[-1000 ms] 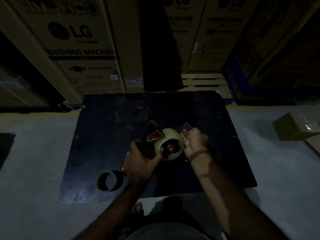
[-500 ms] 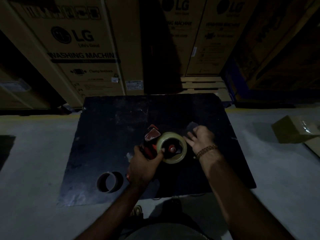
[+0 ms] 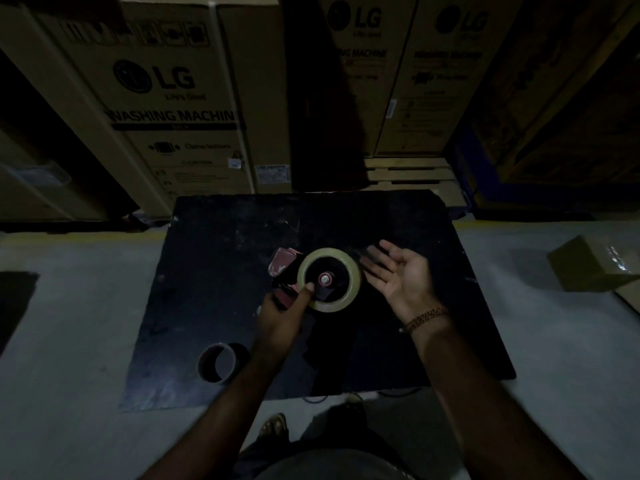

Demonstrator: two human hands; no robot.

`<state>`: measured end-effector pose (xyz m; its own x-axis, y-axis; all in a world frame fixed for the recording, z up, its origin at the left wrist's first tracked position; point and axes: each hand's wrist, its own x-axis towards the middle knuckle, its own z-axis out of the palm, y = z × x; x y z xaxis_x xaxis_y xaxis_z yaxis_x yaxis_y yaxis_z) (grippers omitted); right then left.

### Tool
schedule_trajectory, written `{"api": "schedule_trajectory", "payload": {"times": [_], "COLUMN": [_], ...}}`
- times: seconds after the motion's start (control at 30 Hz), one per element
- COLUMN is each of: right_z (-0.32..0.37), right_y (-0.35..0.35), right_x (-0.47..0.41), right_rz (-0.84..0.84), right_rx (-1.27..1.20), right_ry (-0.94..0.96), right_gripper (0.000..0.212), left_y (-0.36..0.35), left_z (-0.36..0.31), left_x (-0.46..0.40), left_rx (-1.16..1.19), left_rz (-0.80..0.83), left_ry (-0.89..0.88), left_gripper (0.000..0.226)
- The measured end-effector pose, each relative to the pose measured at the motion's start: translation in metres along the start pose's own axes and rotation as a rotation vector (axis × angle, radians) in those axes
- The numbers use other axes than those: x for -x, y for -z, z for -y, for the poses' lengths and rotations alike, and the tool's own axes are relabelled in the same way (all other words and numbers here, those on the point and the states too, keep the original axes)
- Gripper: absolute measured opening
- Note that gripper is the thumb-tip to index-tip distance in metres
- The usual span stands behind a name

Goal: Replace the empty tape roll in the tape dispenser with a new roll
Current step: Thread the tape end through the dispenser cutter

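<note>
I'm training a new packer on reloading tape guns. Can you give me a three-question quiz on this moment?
1. True or false: the right hand grips the new roll.
2. Which hand holds the tape dispenser? A) left B) right C) neither
3. Fill in: the empty roll lies on the black ____, near the left forearm.

Key:
1. False; its palm is open beside the roll.
2. A; the left hand has the grip, thumb on the roll.
3. mat.

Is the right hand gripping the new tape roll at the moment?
No, the right hand lies open, palm up, beside the tape roll.
</note>
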<state>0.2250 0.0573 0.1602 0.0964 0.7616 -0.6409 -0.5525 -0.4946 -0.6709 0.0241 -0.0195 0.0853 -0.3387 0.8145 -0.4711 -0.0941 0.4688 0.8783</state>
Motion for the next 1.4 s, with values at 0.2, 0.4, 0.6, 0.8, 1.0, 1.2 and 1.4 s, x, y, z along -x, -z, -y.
{"api": "schedule_trajectory", "payload": {"times": [0.2, 0.4, 0.6, 0.8, 1.0, 1.2, 1.4], "right_z": [0.006, 0.017, 0.026, 0.031, 0.036, 0.023, 0.016], "right_y": [-0.001, -0.004, -0.009, -0.014, -0.021, -0.028, -0.03], "right_x": [0.003, 0.015, 0.025, 0.025, 0.019, 0.025, 0.027], "right_rz": [0.235, 0.434, 0.54, 0.462, 0.396, 0.355, 0.329], "right_rx": [0.309, 0.664, 0.882, 0.916, 1.001, 0.889, 0.951], "right_ry": [0.117, 0.349, 0.534, 0.676, 0.726, 0.608, 0.735], "right_gripper": [0.054, 0.059, 0.039, 0.013, 0.012, 0.014, 0.016], "left_y": [0.004, 0.018, 0.02, 0.02, 0.018, 0.019, 0.018], "left_z": [-0.012, -0.018, -0.022, -0.022, -0.023, -0.022, -0.027], "left_x": [0.004, 0.008, 0.02, 0.023, 0.028, 0.025, 0.026], "left_rx": [0.215, 0.171, 0.182, 0.227, 0.256, 0.193, 0.182], "left_rz": [0.176, 0.402, 0.449, 0.455, 0.479, 0.419, 0.357], "left_ry": [0.161, 0.203, 0.217, 0.267, 0.265, 0.177, 0.153], "left_gripper": [0.051, 0.042, 0.047, 0.044, 0.03, 0.042, 0.033]}}
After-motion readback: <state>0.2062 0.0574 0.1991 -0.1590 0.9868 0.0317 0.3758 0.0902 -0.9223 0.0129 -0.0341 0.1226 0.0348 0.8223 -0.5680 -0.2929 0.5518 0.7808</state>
